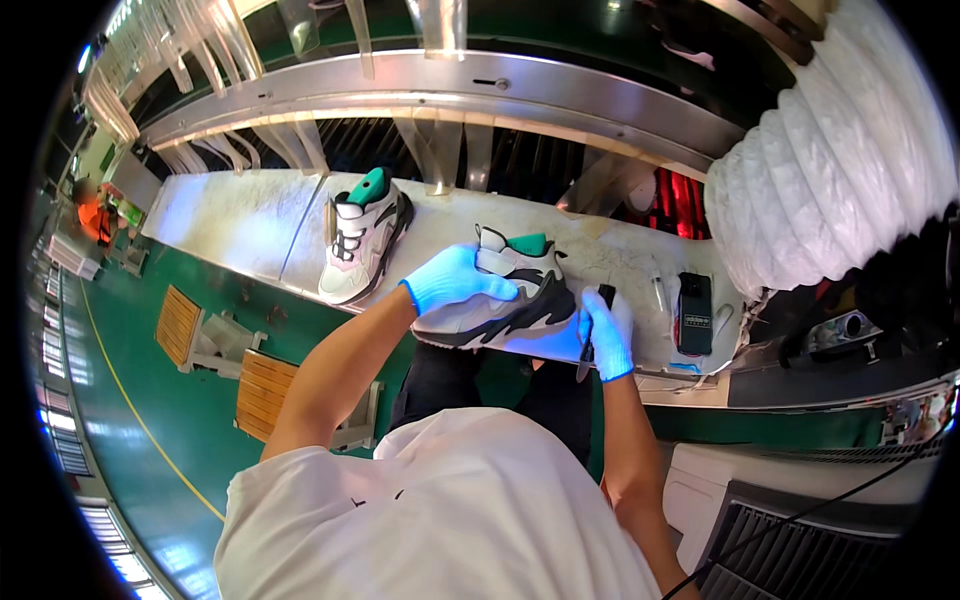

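Note:
A white sneaker [470, 318] with a dark grey and black sole and a green insert in its opening lies at the bench's near edge, directly ahead of me. My left hand [452, 281], in a pale blue glove, grips it over the upper, thumb along the near side. My right hand [609, 336], gloved likewise, is closed around a slim black tool [606, 294] just right of the shoe. Its narrow greyish end points down toward me; its exact kind is unclear. Bluish-violet light falls on the shoe's side and the bench between both hands.
A matching sneaker [352, 248] stands further left on the pale bench [235, 215]. A dark phone [694, 312] lies at the right, below a large white ribbed duct [835, 165]. Beyond runs a metal-framed machine [420, 85] with clear hanging strips. Wooden-topped stools [262, 392] stand lower left.

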